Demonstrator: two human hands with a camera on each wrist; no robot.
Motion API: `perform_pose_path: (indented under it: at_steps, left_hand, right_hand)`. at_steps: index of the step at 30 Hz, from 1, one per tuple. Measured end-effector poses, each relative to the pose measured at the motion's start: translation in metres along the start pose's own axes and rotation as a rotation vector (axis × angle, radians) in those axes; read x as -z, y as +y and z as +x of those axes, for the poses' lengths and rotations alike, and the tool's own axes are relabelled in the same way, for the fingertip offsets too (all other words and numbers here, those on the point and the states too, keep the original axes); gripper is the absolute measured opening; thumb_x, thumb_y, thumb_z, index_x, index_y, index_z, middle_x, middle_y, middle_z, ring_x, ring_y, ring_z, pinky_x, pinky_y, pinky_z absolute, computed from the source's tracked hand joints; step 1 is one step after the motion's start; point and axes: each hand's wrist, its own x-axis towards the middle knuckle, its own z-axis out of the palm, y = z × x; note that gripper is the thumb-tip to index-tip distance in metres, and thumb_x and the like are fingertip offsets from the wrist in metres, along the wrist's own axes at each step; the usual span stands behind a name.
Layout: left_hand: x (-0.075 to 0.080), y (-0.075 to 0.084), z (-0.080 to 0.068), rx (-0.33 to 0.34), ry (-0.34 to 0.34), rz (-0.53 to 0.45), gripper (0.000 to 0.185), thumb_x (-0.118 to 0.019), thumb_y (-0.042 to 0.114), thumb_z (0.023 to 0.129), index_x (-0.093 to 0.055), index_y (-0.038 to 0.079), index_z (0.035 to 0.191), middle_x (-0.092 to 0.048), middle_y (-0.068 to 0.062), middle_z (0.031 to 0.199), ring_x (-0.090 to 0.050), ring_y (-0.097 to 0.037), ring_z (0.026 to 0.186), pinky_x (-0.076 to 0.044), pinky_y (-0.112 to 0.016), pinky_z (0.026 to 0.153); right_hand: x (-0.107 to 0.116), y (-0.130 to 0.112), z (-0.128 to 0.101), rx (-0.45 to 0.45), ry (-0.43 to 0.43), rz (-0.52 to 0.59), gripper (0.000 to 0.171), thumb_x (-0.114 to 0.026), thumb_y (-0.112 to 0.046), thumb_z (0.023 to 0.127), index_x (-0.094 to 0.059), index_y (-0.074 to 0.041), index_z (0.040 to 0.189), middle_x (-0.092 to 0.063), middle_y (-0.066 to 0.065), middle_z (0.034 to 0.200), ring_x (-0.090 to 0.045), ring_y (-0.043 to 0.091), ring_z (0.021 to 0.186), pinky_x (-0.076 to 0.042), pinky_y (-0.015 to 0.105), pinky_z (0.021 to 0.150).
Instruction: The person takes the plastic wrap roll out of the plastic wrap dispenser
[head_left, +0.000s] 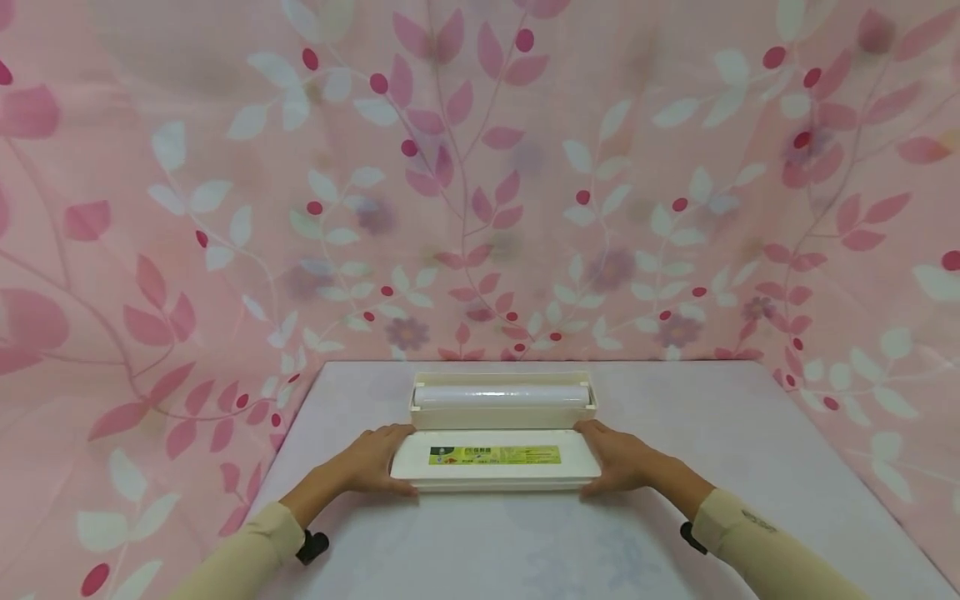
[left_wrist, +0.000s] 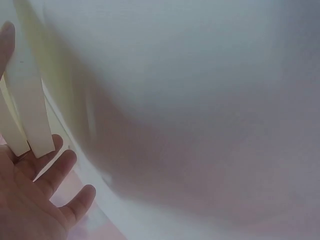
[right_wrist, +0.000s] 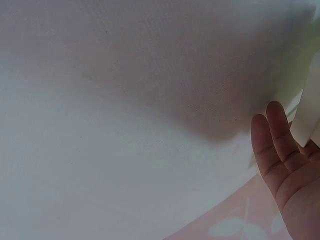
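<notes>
Both my hands on the cling-film box lid (head_left: pixel 495 457), folded open toward me on the worktop (head_left: pixel 750 467). L hand (head_left: pixel 372 460) cups the lid's left end, R hand (head_left: pixel 619 458) the right end; fingers of each grip fairly straight, pressing the edges. Film roll (head_left: pixel 501 395) sits in the tray (head_left: pixel 501 415) just behind. Pink leafy cloth (head_left: pixel 480 167) as backdrop.

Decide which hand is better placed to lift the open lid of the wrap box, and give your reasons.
Neither clearly. The left hand and the right hand sit mirrored at opposite ends of the lid, each touching it with relaxed fingers. The long lid probably suits both hands lifting together, folding it over the roll.
</notes>
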Motion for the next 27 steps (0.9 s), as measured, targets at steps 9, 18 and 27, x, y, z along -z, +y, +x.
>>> perform_pose_path:
  at_steps: [9,18,27]
  left_hand:
    - [0.001,-0.007,0.002,-0.01,0.037,-0.164,0.109,-0.082,0.068,0.061,-0.042,0.01,0.145,-0.054,-0.006,0.141,-0.052,-0.024,0.124,-0.041,-0.056,0.102]
    - [-0.002,-0.012,0.003,-0.017,-0.003,-0.209,0.112,-0.087,0.061,0.061,-0.04,0.005,0.146,-0.05,-0.01,0.144,-0.049,-0.03,0.13,-0.038,-0.06,0.105]
    - [-0.008,-0.014,0.003,-0.025,-0.009,-0.164,0.114,-0.085,0.067,0.057,-0.042,0.007,0.144,-0.051,-0.008,0.142,-0.048,-0.028,0.131,-0.036,-0.059,0.103]
  right_hand:
    - [0.001,0.005,0.004,0.093,0.041,0.078,0.108,-0.092,-0.05,0.06,-0.04,-0.001,0.14,-0.052,0.009,0.134,-0.053,0.023,0.117,-0.045,0.05,0.101]
    - [-0.013,0.009,0.006,0.027,0.009,0.123,0.109,-0.092,-0.051,0.06,-0.037,-0.007,0.143,-0.048,0.006,0.138,-0.05,0.02,0.119,-0.044,0.05,0.103]
    - [-0.018,0.006,0.004,-0.016,-0.008,0.142,0.108,-0.093,-0.045,0.06,-0.035,-0.01,0.144,-0.046,0.005,0.138,-0.049,0.019,0.118,-0.044,0.05,0.103]
